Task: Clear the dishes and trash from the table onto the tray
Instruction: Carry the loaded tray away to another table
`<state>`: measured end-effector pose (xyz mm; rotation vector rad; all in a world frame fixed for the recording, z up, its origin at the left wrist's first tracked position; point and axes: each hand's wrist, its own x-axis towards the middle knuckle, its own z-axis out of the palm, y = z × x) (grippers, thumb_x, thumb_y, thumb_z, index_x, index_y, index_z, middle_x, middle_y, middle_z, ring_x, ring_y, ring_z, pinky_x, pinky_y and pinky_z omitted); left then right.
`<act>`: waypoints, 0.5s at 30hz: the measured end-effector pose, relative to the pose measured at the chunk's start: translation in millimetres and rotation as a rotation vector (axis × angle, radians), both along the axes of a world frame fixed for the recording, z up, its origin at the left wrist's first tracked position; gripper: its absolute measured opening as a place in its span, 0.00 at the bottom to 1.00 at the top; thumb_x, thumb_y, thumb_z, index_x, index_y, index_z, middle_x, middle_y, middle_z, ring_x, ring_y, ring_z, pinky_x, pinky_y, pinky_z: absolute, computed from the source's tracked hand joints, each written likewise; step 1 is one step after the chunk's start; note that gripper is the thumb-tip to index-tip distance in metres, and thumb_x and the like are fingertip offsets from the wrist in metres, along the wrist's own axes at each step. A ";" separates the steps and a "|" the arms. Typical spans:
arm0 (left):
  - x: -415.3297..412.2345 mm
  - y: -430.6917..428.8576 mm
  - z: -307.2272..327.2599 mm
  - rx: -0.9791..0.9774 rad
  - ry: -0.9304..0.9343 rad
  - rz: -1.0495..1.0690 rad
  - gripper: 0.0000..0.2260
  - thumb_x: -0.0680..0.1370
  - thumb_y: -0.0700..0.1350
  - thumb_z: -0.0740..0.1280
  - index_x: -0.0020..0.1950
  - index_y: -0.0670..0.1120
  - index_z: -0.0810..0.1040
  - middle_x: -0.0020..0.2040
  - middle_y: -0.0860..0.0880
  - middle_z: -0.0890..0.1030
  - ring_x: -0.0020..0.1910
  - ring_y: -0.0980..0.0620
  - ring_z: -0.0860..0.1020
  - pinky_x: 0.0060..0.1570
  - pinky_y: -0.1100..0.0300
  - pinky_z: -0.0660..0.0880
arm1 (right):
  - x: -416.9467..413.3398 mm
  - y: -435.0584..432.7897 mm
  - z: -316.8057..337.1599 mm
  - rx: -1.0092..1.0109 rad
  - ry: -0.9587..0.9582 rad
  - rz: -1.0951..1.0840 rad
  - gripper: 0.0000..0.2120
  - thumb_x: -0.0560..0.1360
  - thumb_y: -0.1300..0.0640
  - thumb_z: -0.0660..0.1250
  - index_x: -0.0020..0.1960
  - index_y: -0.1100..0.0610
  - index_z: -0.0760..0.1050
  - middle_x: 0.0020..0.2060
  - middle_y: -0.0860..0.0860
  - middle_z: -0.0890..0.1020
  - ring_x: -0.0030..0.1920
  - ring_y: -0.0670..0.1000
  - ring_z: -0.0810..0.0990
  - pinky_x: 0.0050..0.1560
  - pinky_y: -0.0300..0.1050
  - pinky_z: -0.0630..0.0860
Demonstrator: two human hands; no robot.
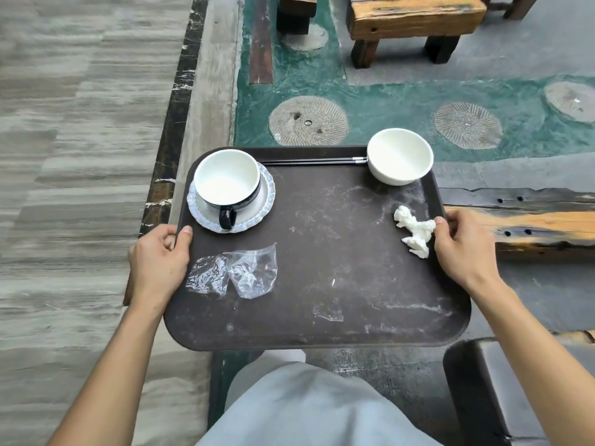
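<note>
Gripping the brown tray (322, 333) on both sides: left hand (157, 255) mid-left, right hand (463, 249) mid-right. Loaded with cup (227, 183), bowl (400, 156), chopsticks (309, 161), tissue (415, 231), plastic bags (238, 273).

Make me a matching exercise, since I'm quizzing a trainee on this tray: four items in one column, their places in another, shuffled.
Items:
1. cup
2. white bowl
3. crumpled tissue
4. plastic bags

Places:
A. far right corner of the tray
B. beside the left hand
C. on a saucer
D. touching the right hand

Pairs: 1-C, 2-A, 3-D, 4-B
</note>
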<state>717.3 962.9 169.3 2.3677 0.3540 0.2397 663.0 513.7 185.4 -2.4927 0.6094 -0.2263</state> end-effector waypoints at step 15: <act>177.7 19.9 1.2 0.031 -0.012 -0.065 0.11 0.79 0.49 0.68 0.41 0.44 0.79 0.27 0.37 0.72 0.29 0.44 0.68 0.39 0.52 0.69 | 163.4 20.0 1.5 -0.020 0.019 -0.047 0.13 0.81 0.54 0.61 0.56 0.64 0.75 0.49 0.62 0.83 0.52 0.64 0.79 0.47 0.48 0.65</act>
